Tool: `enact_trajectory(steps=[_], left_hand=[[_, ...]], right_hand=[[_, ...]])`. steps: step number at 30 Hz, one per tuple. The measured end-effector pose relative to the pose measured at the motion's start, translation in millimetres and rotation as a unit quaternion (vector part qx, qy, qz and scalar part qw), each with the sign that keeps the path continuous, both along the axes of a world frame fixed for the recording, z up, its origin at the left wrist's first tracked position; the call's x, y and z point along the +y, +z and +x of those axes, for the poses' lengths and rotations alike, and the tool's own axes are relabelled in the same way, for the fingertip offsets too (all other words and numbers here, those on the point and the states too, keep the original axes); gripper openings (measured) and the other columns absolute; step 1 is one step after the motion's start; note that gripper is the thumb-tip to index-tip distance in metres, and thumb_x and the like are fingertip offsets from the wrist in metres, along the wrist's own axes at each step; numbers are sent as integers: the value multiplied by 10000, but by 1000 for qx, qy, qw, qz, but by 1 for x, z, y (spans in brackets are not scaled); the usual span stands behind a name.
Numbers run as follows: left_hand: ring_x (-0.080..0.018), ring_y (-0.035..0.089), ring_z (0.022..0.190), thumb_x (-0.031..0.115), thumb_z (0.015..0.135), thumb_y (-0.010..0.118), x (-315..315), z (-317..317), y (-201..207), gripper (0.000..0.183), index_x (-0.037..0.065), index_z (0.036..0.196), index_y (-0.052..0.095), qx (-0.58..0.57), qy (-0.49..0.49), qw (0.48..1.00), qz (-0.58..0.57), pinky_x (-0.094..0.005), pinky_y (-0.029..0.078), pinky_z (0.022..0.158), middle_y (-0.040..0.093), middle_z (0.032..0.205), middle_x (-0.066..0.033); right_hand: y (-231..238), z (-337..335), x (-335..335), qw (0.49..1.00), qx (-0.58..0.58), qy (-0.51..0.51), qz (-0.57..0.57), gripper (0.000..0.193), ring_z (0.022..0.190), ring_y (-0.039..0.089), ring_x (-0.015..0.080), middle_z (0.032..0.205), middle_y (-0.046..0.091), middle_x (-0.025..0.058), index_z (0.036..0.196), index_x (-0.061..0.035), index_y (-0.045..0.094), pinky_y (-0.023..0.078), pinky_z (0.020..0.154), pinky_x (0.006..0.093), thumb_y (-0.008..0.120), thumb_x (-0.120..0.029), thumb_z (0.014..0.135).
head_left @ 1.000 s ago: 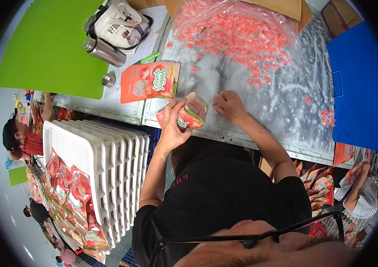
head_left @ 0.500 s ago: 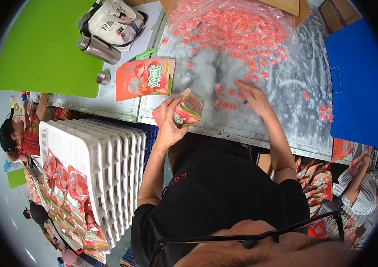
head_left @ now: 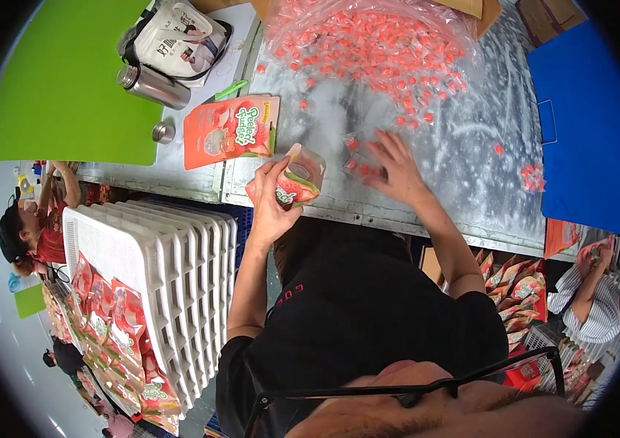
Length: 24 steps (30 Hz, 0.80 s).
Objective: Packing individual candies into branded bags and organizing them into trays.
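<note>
My left hand [head_left: 273,208] grips a red candy pouch [head_left: 297,191] at the table's near edge. The pouch's mouth gapes towards the right. Beside it, my right hand [head_left: 402,172] is spread over the metal tabletop, fingers apart. A few small wrapped red candies [head_left: 354,166] lie at its fingertips, some partly covered by the hand. Further back, a big heap of the same candies [head_left: 375,55] spills out of a clear pink plastic bag. Flat red pouches [head_left: 226,133] lie stacked left of the pouch I hold.
On the left are a steel bottle [head_left: 153,86], its cap [head_left: 163,132], a green-handled tool [head_left: 231,90], a white bag [head_left: 178,40] and a green board [head_left: 69,87]. Stacked white trays [head_left: 178,255] hold pouches. A blue panel [head_left: 587,131] stands right. Other people work nearby.
My right hand has moved slightly left and nearer, its fingers now spread over the small candy group. The left hand still holds the pouch. The whole view has shifted a little.
</note>
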State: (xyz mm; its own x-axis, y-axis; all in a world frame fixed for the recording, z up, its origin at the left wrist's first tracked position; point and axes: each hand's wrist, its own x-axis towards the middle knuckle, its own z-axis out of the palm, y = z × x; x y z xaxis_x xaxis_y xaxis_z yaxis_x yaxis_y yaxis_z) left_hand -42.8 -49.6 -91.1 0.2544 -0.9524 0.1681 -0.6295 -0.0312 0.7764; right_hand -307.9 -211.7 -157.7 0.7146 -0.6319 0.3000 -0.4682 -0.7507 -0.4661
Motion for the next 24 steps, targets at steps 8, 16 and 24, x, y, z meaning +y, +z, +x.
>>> enact_trajectory(steps=[8,16,24], left_hand=[[-390,458,1257,-31,578,744,-1,-5,-1,880,101,1408,480,-2,-11,1000,-14,-436,396,1082,433,1319,-190],[-387,444,1256,5,559,773,-6,-14,-5,892,98,1397,484,-39,-15,999,-3,-466,355,1102,445,1307,-181],[-411,405,1275,72,536,831,-15,-36,-11,935,98,1399,471,-128,-23,991,-29,-572,260,1151,427,1328,-172]], right_hand=[[-21,34,5,996,38,43,-64,512,1264,453,330,1383,510,46,1277,-182,626,358,1061,523,748,-343,806],[6,34,-2,963,-160,-31,215,239,732,608,262,878,607,78,1038,-65,701,503,653,325,757,-118,811],[96,76,9,970,-169,39,172,224,744,646,333,809,618,150,973,-21,654,520,675,387,707,-222,888]])
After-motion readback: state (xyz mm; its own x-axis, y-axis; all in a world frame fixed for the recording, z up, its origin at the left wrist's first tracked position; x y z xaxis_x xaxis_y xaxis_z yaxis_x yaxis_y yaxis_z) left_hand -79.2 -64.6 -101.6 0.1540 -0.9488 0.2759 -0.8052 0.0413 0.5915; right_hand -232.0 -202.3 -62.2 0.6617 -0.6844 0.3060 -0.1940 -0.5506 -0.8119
